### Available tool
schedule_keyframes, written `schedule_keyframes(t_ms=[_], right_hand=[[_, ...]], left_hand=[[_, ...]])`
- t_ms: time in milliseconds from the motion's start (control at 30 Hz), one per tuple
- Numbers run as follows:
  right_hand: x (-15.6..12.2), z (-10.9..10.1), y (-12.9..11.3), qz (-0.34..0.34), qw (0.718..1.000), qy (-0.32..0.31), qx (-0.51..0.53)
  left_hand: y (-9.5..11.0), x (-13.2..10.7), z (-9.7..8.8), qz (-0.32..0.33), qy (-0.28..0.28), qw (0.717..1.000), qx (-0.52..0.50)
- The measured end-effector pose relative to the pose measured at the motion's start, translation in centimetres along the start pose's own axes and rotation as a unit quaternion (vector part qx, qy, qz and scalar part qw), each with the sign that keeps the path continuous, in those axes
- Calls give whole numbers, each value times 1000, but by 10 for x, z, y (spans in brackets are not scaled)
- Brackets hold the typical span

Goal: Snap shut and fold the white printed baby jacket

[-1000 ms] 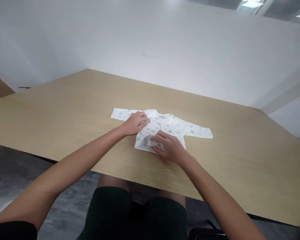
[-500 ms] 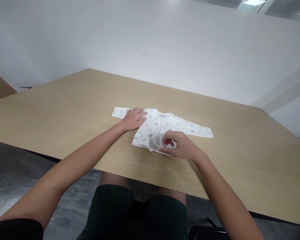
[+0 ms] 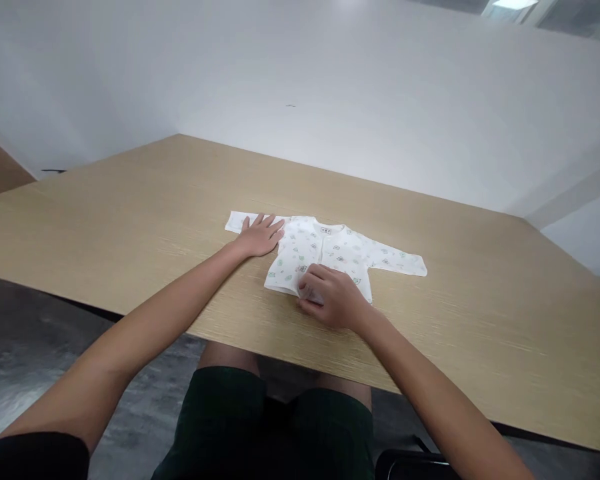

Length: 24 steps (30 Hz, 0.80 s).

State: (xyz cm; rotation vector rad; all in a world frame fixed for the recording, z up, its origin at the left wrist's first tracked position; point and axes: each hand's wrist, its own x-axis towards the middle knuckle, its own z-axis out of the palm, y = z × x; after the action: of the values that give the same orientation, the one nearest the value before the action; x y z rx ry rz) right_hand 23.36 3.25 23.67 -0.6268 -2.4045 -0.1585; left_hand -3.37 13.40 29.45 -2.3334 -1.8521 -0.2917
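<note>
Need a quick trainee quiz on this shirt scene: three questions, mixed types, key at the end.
1. True or false: the left hand lies on a sleeve, fingers spread.

2. Which part of the shirt is the right hand nearest?
A. The collar
B. The hem
C. A cuff

3. Fill in: the shirt lies on a ___.

Key: 1. True. 2. B. 3. Table.

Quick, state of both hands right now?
Left hand: open, on a sleeve of the white shirt.
Right hand: curled at the shirt's lower front; can't tell if it's gripping.
</note>
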Motion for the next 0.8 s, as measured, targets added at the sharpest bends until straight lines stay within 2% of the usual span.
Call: schedule_keyframes(t_ms=[100, 200, 333, 433, 500, 600, 700, 800], right_hand=[[1, -4, 0, -50, 998, 18, -22], [0, -21, 1, -68, 997, 19, -1], [-6, -38, 7, -16, 994, -41, 103], [-10, -40, 16, 38, 992, -20, 116], [-11, -37, 21, 71, 993, -16, 89], [-13, -32, 25, 116, 990, -61, 59], [-14, -27, 24, 130, 986, -93, 55], [-13, -25, 24, 127, 986, -94, 46]], left_hand=[[-1, 1, 1, 0, 7, 1000, -5], [-1, 1, 0, 12, 26, 999, -18], [-1, 1, 0, 17, 81, 995, -52], [0, 0, -2, 29, 133, 988, -76], [5, -4, -5, 75, 178, 976, -97], [24, -17, -11, 203, 208, 949, -122], [49, -30, -7, 296, 165, 934, -109], [66, -35, 9, 324, 114, 936, -70]])
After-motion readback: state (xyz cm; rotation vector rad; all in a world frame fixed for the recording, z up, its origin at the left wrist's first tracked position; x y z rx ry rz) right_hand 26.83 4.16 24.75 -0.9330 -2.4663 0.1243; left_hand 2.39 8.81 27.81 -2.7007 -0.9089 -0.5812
